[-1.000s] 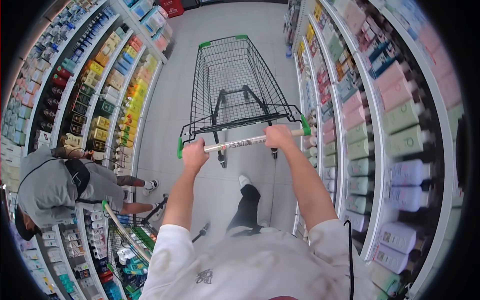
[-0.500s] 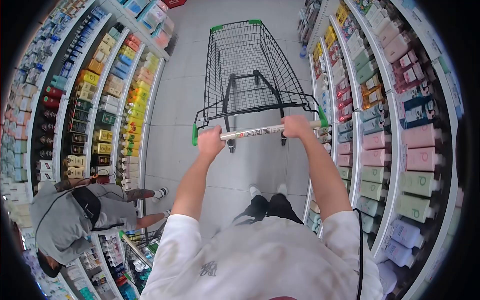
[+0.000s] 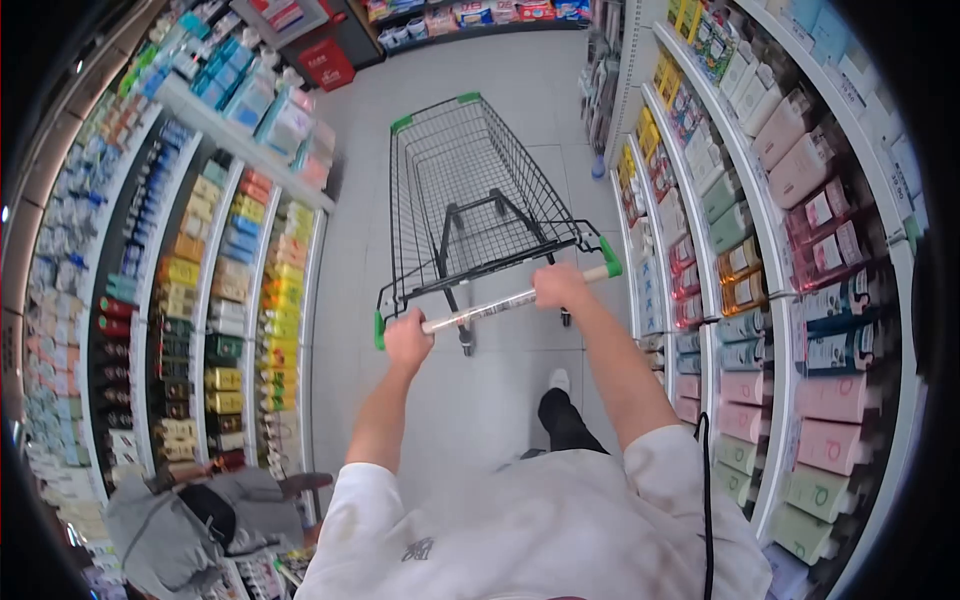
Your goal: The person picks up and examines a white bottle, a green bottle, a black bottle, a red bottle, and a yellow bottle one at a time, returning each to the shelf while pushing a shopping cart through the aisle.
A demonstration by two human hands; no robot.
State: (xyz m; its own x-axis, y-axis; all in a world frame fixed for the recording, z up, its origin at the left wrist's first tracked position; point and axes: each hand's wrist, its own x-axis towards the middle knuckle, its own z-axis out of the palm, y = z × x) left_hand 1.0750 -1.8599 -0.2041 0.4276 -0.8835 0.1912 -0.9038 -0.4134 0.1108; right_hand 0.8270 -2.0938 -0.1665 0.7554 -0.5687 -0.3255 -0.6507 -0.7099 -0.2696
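In front of me stands an empty black wire shopping cart [image 3: 470, 190] with green corner pieces. Its light-coloured handle bar [image 3: 490, 309] runs slantwise, the right end farther forward than the left. My left hand [image 3: 409, 341] is wrapped round the bar near its left end. Farther right along the same bar, my right hand [image 3: 560, 286] also grips it, short of the green end cap. Both arms are stretched forward.
Shelves of bottles [image 3: 740, 290] line my right side, and shelves of packaged goods [image 3: 225, 310] line the left. A person in grey [image 3: 190, 530] is at lower left. Ahead are a red box [image 3: 327, 65] and a low shelf of colourful packs [image 3: 490, 17]. Grey tiled floor [image 3: 350, 200] runs between the shelves.
The cart has turned to the left, and its handle now slants more. The shelves and the person in grey have slid lower in view, and more of the aisle's far end shows.
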